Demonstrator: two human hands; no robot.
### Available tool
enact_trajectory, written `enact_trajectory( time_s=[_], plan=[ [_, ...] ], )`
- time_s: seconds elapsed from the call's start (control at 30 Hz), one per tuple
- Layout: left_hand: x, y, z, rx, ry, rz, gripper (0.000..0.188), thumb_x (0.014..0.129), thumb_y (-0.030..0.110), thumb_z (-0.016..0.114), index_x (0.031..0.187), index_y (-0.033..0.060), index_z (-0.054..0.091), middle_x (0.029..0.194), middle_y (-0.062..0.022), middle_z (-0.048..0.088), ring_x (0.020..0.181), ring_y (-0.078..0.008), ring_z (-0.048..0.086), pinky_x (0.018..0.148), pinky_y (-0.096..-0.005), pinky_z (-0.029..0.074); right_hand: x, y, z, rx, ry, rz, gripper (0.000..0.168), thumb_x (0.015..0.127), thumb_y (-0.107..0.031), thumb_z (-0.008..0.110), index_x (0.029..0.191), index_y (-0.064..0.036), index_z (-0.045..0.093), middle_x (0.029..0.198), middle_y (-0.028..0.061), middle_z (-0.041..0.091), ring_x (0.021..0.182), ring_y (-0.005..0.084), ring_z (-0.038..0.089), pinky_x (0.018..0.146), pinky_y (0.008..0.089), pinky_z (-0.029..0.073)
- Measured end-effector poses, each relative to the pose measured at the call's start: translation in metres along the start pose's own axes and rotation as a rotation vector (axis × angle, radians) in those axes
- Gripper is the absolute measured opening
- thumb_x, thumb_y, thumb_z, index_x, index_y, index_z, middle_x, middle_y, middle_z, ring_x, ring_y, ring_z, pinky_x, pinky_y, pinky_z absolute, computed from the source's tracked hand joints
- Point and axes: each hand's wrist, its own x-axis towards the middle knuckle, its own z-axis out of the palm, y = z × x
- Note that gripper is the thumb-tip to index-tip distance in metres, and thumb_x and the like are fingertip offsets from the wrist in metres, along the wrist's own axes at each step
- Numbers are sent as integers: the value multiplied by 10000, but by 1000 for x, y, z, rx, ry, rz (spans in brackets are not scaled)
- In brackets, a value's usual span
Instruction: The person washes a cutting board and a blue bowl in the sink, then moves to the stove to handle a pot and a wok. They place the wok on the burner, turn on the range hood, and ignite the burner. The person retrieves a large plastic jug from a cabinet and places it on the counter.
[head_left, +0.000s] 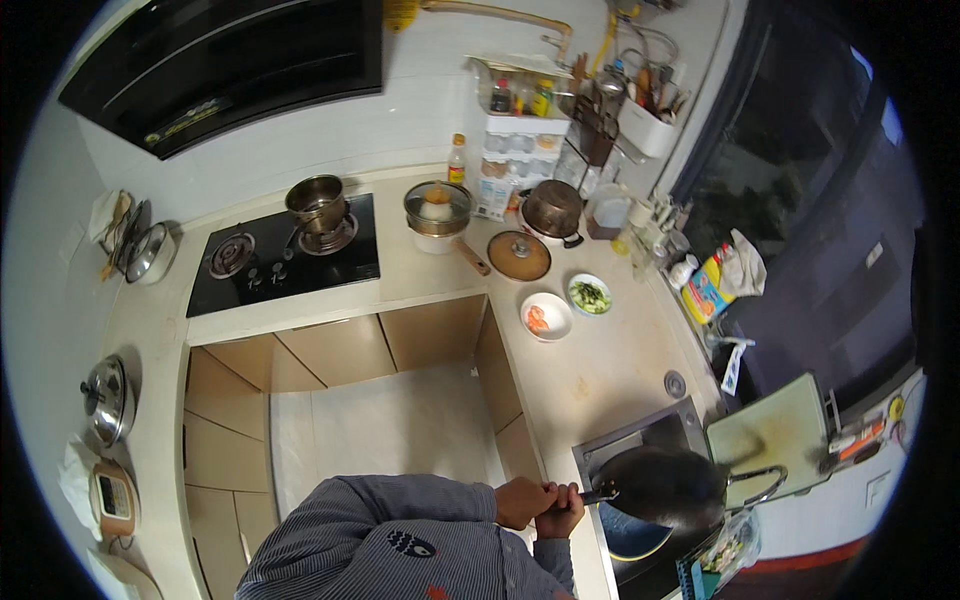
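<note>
A dark wok (660, 484) is held tilted over the sink (589, 450), its handle pointing left towards me. My right hand (561, 516) is wrapped around that handle. My left hand (523, 502) is closed at the handle's end, pressed against my right hand; part of its hold is hidden. Below the wok, a blue basin (631, 534) with a yellow rim sits in the sink, partly covered by the wok. The curved faucet (769, 480) stands just beyond the wok.
A green cutting board (772, 439) leans behind the sink. On the counter are a bowl with orange-red pieces (546, 316), a bowl of cut greens (589, 294), a glass lid (519, 256) and a lidded pan (438, 206). A pot (316, 204) stands on the gas stove (330, 262).
</note>
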Motion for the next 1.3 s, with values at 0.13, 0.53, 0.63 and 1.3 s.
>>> enact_trajectory(
  time_s=[0.13,0.53,0.63,1.3],
  plan=[
    [-18,0,-16,-10,-22,47,601,720,69,593,1254,-107,380,747,-210,612,692,-372,627,600,-451,487,-5,13,4,16,-15,-47,228,853,-170,555,678,-144,411,523,-19,399,755,193,546,890,408,414],
    [-49,-45,23,-76,174,128,421,666,92,656,1013,-13,443,773,-171,597,716,-365,617,605,-451,479,-21,51,27,-160,51,-127,209,837,-162,564,674,-122,440,512,5,405,727,218,539,872,412,426],
    [-60,-48,27,-169,106,119,403,685,88,629,1028,6,433,798,-177,598,741,-380,611,630,-463,478,-28,57,26,-208,155,-64,287,845,-194,577,612,-121,426,518,9,430,778,227,552,884,413,419],
    [-89,-59,-12,-1311,26,164,418,662,146,644,1005,-48,505,848,-118,586,855,-199,578,741,-313,467,-26,95,134,-424,68,-317,197,885,-233,609,803,-85,508,650,33,508,681,199,555,729,368,489]
  ],
)
